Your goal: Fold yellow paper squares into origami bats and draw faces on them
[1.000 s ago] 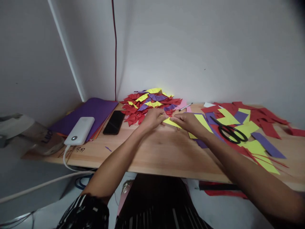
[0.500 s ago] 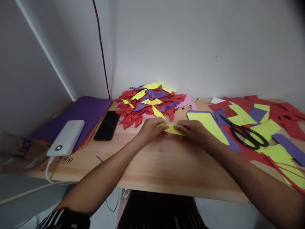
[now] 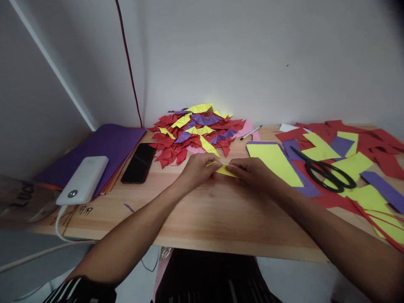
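Between my two hands is a small folded piece of yellow paper (image 3: 224,170), held just above the wooden table (image 3: 202,219). My left hand (image 3: 202,165) pinches its left end, thumb on top. At the other end my right hand (image 3: 244,168) pinches it the same way, so the fingers hide much of the paper. Right behind the hands lies a heap of folded paper bats (image 3: 195,134) in red, yellow and purple. A stack of yellow sheets (image 3: 274,164) with purple beneath sits beside my right hand.
Black-handled scissors (image 3: 330,174) rest on paper scraps (image 3: 353,162) at the right. A pen (image 3: 251,132) lies by the heap. On the left are a black phone (image 3: 138,163), purple sheets (image 3: 118,139) and a white power bank (image 3: 83,180) with its cable.
Both hands still pinch the yellow paper, and less of it shows between the fingers. The whole view has shifted slightly.
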Demonstrator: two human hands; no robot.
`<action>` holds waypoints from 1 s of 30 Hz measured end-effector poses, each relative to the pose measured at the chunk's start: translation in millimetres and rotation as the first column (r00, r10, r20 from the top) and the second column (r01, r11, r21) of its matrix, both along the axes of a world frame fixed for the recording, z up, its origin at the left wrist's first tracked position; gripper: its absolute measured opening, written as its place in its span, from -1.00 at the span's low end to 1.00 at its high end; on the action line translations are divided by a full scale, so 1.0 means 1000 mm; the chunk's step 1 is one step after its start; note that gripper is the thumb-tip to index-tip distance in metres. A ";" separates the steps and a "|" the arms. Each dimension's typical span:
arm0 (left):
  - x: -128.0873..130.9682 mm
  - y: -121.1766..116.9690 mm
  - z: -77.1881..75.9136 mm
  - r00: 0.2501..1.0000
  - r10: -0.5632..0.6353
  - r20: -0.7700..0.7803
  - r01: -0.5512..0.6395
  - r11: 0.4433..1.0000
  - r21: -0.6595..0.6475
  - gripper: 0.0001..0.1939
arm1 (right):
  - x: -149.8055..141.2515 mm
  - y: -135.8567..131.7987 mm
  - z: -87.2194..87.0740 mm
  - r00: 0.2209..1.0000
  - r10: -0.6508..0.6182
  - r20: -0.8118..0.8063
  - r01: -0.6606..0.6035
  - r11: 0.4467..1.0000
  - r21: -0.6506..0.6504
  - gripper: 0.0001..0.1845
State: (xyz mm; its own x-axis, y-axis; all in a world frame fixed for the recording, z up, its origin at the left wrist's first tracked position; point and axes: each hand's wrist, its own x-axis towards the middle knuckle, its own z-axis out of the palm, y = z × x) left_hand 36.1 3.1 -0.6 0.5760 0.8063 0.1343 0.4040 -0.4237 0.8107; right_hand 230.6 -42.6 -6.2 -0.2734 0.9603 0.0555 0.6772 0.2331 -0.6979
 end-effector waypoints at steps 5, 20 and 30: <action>-0.001 0.002 -0.003 0.993 -0.101 0.055 0.102 0.995 -0.018 -0.79 | -0.001 0.000 0.002 1.000 0.015 0.020 -0.015 1.000 -0.027 -0.55; -0.007 0.005 0.008 0.945 -0.112 0.308 0.030 0.965 0.259 -0.88 | 0.032 0.015 0.001 0.893 0.008 -0.451 -0.163 0.938 -0.306 -0.34; -0.002 0.001 0.001 0.971 -0.082 0.223 -0.054 0.839 0.542 -0.68 | 0.018 0.007 0.005 0.947 -0.040 -0.317 -0.037 0.972 -0.233 -0.57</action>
State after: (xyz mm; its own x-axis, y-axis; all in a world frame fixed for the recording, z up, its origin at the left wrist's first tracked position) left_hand 34.2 4.2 0.8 0.4852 0.5564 0.6745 0.2273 -0.8251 0.5172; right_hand 248.5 -35.3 -0.9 -0.2767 0.9571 -0.0861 0.4112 0.0369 -0.9108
